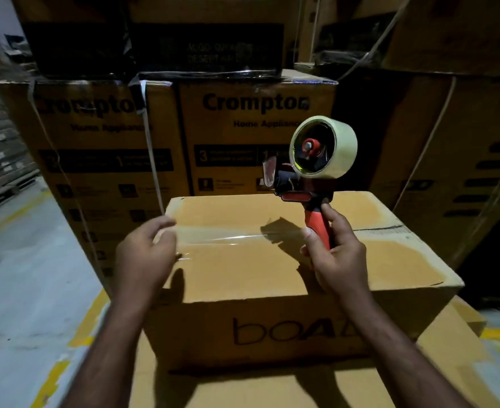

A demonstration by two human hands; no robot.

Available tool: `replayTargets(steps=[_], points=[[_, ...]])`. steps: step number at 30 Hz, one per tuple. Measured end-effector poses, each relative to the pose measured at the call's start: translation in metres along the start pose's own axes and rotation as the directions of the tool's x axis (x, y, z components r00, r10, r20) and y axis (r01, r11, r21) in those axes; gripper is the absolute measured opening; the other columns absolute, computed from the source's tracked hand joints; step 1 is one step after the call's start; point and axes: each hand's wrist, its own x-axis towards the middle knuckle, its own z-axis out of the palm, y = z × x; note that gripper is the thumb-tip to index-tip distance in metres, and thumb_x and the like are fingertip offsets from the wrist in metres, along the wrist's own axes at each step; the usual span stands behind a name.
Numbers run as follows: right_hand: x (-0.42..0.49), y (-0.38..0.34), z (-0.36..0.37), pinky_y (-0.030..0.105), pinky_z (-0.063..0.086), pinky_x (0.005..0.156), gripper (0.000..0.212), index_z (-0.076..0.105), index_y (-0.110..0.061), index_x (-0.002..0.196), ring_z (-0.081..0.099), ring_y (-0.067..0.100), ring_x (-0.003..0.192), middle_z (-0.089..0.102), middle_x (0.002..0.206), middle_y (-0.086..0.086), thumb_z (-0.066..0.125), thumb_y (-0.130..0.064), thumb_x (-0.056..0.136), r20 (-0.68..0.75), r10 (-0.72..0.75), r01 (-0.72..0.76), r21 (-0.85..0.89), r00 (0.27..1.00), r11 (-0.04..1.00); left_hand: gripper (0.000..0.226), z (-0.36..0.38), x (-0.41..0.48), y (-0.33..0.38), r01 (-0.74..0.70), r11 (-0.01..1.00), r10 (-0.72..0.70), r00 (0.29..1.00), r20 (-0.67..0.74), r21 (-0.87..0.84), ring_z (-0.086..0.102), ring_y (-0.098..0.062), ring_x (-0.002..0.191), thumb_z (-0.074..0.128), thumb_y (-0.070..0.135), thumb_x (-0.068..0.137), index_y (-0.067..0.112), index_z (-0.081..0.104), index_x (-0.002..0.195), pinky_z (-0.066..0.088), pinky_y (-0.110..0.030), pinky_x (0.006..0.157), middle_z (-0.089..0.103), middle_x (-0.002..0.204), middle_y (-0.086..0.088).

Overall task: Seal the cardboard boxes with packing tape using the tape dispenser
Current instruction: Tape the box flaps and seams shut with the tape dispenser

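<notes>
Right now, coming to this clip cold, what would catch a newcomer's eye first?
The red tape dispenser with its pale tape roll stands out, held upright by the right hand over the cardboard box. A glossy strip of clear tape runs along the box's top seam from the left edge, where the left hand hovers with curved fingers. Crompton-printed cartons are stacked behind.

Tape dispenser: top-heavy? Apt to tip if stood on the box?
The tape dispenser is likely top-heavy: its tape roll sits high above the slim handle that the right hand grips. Stood on that handle it would probably tip. Its frame looks rigid.
</notes>
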Motion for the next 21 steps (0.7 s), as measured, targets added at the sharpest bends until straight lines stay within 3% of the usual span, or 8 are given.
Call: replayTargets(steps=[2,4,6,10,13,16,18,21], points=[[0.0,-0.002,-0.014,0.033,0.063,0.073,0.062,0.046,-0.032,0.146,0.072,0.02,0.094,0.055,0.117,-0.024,0.068,-0.042,0.089,-0.003,-0.003,0.003,0.001,1.0,1.0,0.022,0.033,0.007,0.043,0.018,0.984,0.007,0.99,0.138,-0.177,0.065,-0.012,0.095,0.052,0.021,0.104,0.018,0.071,0.115,0.056,-0.016,0.068,0.069,0.112,-0.002],[-0.001,-0.005,-0.029,0.031,0.063,0.072,0.06,0.044,-0.039,0.143,0.072,0.015,0.094,0.057,0.121,-0.013,0.067,-0.046,0.088,0.01,-0.012,0.012,-0.003,1.0,1.0,0.027,0.068,0.017,0.079,0.197,0.909,-0.082,0.948,0.306,-0.367,0.069,-0.022,0.103,0.048,0.026,0.106,0.013,0.071,0.11,0.059,-0.031,0.085,0.072,0.113,-0.009],[-0.002,-0.007,-0.045,0.028,0.062,0.074,0.058,0.045,-0.042,0.143,0.071,0.012,0.096,0.058,0.122,-0.015,0.068,-0.046,0.09,0.027,-0.047,0.048,-0.025,0.999,0.999,0.041,0.095,0.03,0.106,0.341,0.825,-0.122,0.887,0.446,-0.451,0.069,-0.027,0.109,0.043,0.038,0.107,0.007,0.069,0.116,0.057,-0.04,0.092,0.073,0.114,-0.013],[0.001,-0.006,-0.083,0.002,0.046,0.085,0.057,0.051,-0.027,0.144,0.06,0.012,0.114,0.054,0.132,-0.016,0.07,-0.036,0.091,-0.017,-0.135,0.131,-0.164,0.991,0.978,0.061,0.142,0.042,0.145,0.506,0.741,-0.068,0.711,0.7,-0.442,0.069,-0.028,0.094,0.039,0.054,0.105,0.001,0.067,0.118,0.058,-0.036,0.071,0.074,0.103,-0.016],[0.007,-0.002,-0.114,-0.001,0.046,0.081,0.061,0.051,-0.022,0.144,0.059,0.01,0.111,0.053,0.129,-0.015,0.066,-0.039,0.087,-0.096,-0.109,0.088,-0.2,0.989,0.976,0.062,0.181,0.038,0.162,0.684,0.59,-0.135,0.607,0.783,-0.428,0.072,-0.033,0.096,0.044,0.056,0.102,0.0,0.067,0.113,0.056,-0.05,0.094,0.075,0.102,-0.019],[0.013,0.008,-0.148,0.003,0.048,0.08,0.062,0.049,-0.02,0.145,0.062,0.015,0.111,0.053,0.126,-0.012,0.067,-0.037,0.088,-0.138,-0.107,0.074,-0.225,0.985,0.972,0.062,0.225,0.023,0.183,0.804,0.42,-0.175,0.526,0.832,-0.42,0.073,-0.036,0.1,0.059,0.05,0.097,-0.005,0.061,0.124,0.058,-0.051,0.091,0.072,0.113,-0.026],[0.018,0.014,-0.17,-0.002,0.044,0.079,0.062,0.048,-0.021,0.146,0.059,0.013,0.113,0.051,0.128,-0.013,0.066,-0.037,0.088,-0.149,-0.099,0.059,-0.252,0.984,0.966,0.047,0.25,0.014,0.202,0.833,0.342,-0.158,0.506,0.848,-0.434,0.073,-0.036,0.099,0.068,0.035,0.095,-0.006,0.062,0.117,0.059,-0.05,0.09,0.072,0.111,-0.025],[0.022,0.02,-0.198,-0.003,0.041,0.082,0.061,0.049,-0.02,0.146,0.055,0.011,0.116,0.05,0.13,-0.012,0.07,-0.03,0.09,-0.168,-0.089,0.037,-0.291,0.982,0.956,0.014,0.279,0.005,0.227,0.814,0.409,-0.143,0.504,0.852,-0.413,0.074,-0.028,0.078,0.064,0.008,0.096,-0.006,0.064,0.096,0.057,-0.047,0.097,0.072,0.09,-0.022]])
